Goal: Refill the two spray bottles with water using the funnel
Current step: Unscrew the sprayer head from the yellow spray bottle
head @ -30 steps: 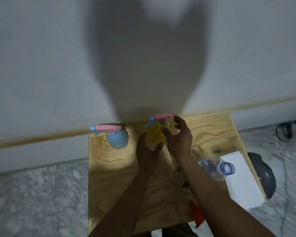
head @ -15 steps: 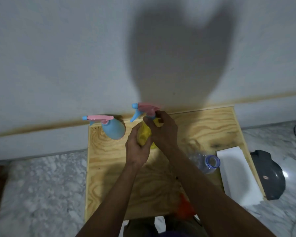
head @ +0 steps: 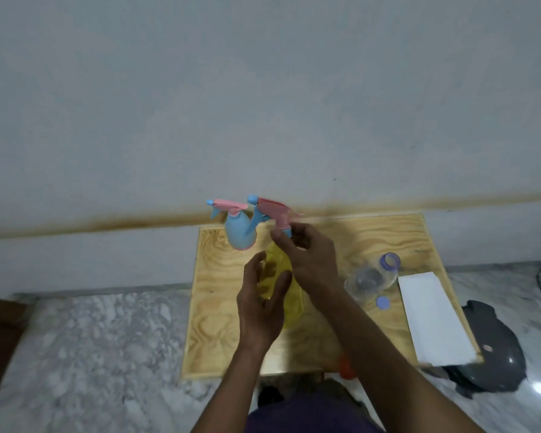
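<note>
A yellow spray bottle point(head: 281, 276) is held above the middle of the wooden board point(head: 356, 245). My left hand point(head: 261, 303) wraps its body from the left. My right hand point(head: 310, 260) pinches the collar of its pink spray head point(head: 275, 214), which has a blue nozzle and tilts up to the left. A blue spray bottle point(head: 239, 234) with a pink head stands upright at the board's far left corner, just behind. A small orange object point(head: 347, 368), possibly the funnel, peeks out below my right forearm at the board's near edge.
A clear plastic water bottle point(head: 370, 279) lies open on its side right of my hands, its blue cap point(head: 382, 303) beside it. White paper point(head: 431, 317) covers the board's right edge. A dark grey object point(head: 487, 348) sits on the marble floor point(head: 91, 354) beyond. A wall rises behind.
Both hands closed on the yellow bottle and drew it toward me from the board's far edge. The pink spray head now tilts up above the bottle in my right fingers.
</note>
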### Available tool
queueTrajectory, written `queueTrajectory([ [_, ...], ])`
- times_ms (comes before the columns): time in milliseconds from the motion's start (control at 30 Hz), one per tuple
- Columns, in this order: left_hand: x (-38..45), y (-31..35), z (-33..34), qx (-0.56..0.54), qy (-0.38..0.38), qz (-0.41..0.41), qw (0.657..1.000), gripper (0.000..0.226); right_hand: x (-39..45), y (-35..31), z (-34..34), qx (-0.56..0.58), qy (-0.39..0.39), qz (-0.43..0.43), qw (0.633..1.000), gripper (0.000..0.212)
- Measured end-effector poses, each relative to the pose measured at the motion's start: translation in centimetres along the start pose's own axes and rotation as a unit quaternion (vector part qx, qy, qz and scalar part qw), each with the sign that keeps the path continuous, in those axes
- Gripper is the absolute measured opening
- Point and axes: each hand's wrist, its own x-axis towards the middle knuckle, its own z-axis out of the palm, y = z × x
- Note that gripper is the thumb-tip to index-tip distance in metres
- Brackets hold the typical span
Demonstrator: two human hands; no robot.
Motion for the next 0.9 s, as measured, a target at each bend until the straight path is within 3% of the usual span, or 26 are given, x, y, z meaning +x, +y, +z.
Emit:
queueTrajectory([
  [300, -5.9, 0.8, -3.1, -0.080, 0.006, -0.004, 0.997, 0.053, -6.4, -0.1, -0.3, 0.025, -0.046, -0.001, 0.999, 0.020],
  [500, -7.3, 1.6, -3.7, -0.105, 0.012, -0.003, 0.994, 0.058, -8.5, -0.4, -0.3, 0.118, -0.023, -0.019, 0.993, 0.018],
  [700, -7.9, 2.6, -3.7, -0.122, 0.002, 0.011, 0.992, 0.060, -9.4, -0.3, -0.6, 0.124, -0.021, -0.024, 0.992, 0.022],
  [900, -8.5, 3.0, -2.7, -0.108, 0.010, 0.003, 0.994, 0.057, -9.9, -0.5, -1.7, 0.096, 0.005, -0.062, 0.993, 0.012],
])
